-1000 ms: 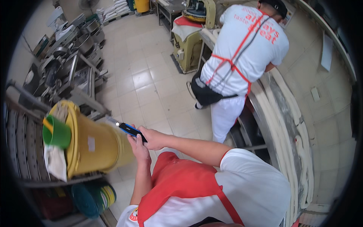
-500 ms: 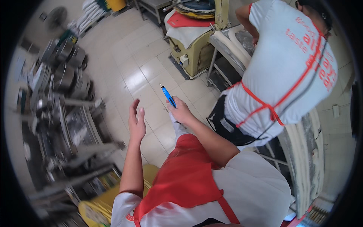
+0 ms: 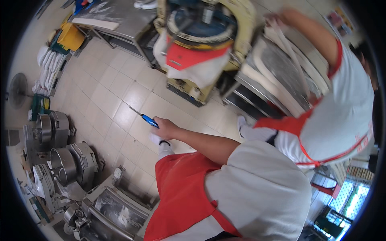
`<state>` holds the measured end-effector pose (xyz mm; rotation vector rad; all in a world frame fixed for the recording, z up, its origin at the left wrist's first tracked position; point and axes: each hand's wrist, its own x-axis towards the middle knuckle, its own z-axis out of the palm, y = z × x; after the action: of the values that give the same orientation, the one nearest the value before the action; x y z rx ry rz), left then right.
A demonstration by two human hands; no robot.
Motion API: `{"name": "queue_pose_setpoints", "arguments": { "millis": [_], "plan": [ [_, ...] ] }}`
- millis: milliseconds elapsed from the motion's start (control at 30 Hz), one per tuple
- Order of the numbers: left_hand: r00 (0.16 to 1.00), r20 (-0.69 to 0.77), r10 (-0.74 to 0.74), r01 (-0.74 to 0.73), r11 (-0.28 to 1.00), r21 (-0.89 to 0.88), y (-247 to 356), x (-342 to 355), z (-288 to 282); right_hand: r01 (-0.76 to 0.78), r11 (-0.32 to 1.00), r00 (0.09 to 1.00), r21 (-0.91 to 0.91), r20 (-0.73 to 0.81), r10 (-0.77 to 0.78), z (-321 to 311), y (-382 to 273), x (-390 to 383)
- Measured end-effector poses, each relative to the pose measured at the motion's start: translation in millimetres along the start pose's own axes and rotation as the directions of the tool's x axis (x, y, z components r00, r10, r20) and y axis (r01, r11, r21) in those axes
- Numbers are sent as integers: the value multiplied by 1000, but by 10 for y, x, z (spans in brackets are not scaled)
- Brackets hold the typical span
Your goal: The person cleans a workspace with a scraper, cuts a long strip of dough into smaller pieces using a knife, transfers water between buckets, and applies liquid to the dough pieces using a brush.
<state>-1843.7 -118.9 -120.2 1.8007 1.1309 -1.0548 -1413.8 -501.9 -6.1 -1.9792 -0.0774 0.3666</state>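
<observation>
My right hand (image 3: 165,128) is closed around a blue-handled tool (image 3: 149,120) with a thin metal shaft pointing forward and left. Its exact kind is too small to make out. The hand is held out over the tiled floor, in front of my red apron (image 3: 181,172), touching nothing else. My left hand is out of view. To my right, a co-worker in a white shirt (image 3: 341,116) and red apron reaches over a metal table (image 3: 277,68). Long strips of pale dough (image 3: 261,80) lie on it, and the co-worker's raised hand (image 3: 277,19) is at the far end of one strip.
A cream machine (image 3: 201,92) with a round head and a red sheet (image 3: 195,56) stands ahead. Metal mixers with bowls (image 3: 64,166) and a floury roller machine (image 3: 116,213) are on the left. Farther off are a floured steel table (image 3: 120,16), a yellow bin (image 3: 71,37) and stacked white sacks (image 3: 51,66).
My view has turned, bringing the cream machine nearer the middle. My left hand has left the view. The right hand still grips the tool. The co-worker now stretches an arm across the table.
</observation>
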Motion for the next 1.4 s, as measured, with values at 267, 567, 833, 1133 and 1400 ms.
{"name": "queue_pose_setpoints", "arguments": {
  "millis": [267,567,833,1133,1400],
  "plan": [
    [973,-99,208,-199,976,90,2687,1992,-1951,-147,987,989,67,11,147,182,-688,2572],
    [248,-95,964,-778,257,573,9479,1929,-4128,-144,837,890,528,-301,343,-765,-1349,4653],
    [-39,591,806,-745,-417,520,12806,1557,-3209,-26,754,723,657,-508,468,-1296,-1154,6358],
    [-182,965,190,-604,-796,43,14380,2100,-2456,-132,707,312,694,-648,694,-921,-1568,7354],
    [-344,926,155,-622,-776,-101,14551,2440,-2311,-207,646,1,735,-660,751,-352,-2199,8396]
  ]
}}
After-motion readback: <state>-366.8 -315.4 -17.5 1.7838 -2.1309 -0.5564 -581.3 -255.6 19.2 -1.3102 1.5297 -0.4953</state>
